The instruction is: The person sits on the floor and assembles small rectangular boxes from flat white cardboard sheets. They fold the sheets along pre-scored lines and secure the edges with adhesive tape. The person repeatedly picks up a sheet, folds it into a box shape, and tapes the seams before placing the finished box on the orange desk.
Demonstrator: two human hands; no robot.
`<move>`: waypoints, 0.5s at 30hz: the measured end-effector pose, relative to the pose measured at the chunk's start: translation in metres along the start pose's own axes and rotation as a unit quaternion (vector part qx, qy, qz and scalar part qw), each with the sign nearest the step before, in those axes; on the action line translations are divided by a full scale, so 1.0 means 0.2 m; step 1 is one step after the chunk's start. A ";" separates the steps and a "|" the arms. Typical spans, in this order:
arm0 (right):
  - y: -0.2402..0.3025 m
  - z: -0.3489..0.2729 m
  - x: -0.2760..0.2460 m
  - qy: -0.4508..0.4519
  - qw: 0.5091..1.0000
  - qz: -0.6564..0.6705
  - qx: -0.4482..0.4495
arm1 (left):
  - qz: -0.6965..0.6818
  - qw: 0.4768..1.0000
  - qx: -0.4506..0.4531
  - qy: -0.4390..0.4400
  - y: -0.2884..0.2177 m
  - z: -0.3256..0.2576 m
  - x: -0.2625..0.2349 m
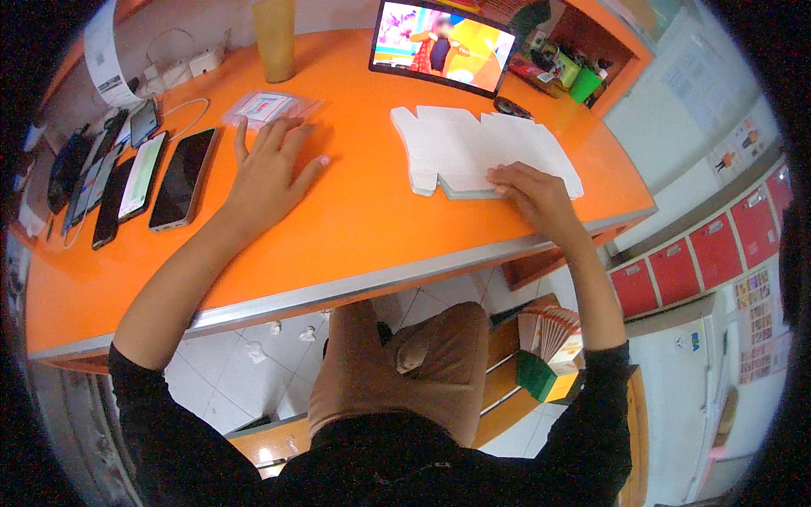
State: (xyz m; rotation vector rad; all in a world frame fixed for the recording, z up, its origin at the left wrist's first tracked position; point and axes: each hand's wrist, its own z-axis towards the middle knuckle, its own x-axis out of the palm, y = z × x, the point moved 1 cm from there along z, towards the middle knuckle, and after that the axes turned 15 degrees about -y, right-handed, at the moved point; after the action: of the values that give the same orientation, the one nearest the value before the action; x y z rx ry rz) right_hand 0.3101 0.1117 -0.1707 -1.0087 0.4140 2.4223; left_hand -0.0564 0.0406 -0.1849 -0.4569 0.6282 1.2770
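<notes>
On the orange desk, my left hand (269,173) lies with its fingers spread and nothing in it. Its fingertips reach the near edge of a clear plastic packet (269,108) with a printed card inside. To the right is a small stack of flat, die-cut white cardboard box blanks (473,144) with notched edges. My right hand (536,194) is at the near edge of these blanks, its fingers bent together and pinching the top sheet; the thumb is partly hidden.
Several phones (182,182) lie in a row on the left, beside cables. A yellowish tumbler (274,42) and a lit tablet (441,46) stand at the back. Dark sunglasses (511,107) rest behind the blanks. A metal strip (380,276) edges the desk; red lockers (714,249) are at right.
</notes>
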 end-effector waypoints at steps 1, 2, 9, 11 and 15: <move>0.01 0.00 0.01 -0.009 1.000 -0.007 -0.004 | 0.003 1.000 -0.003 0.002 0.00 0.00 0.00; 0.02 0.00 0.00 0.009 1.000 -0.008 0.020 | 0.006 1.000 -0.002 0.004 0.00 0.00 0.00; 0.00 0.03 -0.02 0.025 0.998 0.040 0.038 | 0.002 1.000 -0.016 0.012 0.00 -0.01 0.01; -0.01 0.03 -0.01 0.028 0.998 0.048 0.039 | 0.002 1.000 -0.011 0.001 0.01 -0.01 0.01; -0.04 0.02 0.00 0.012 0.999 0.045 0.020 | 0.004 1.000 0.003 -0.022 0.01 -0.01 0.02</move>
State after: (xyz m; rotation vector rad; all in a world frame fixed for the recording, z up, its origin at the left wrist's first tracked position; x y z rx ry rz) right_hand 0.3116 0.1197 -0.1680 -1.0239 0.5263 2.4725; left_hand -0.0585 0.0427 -0.1900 -0.4193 0.5971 1.2894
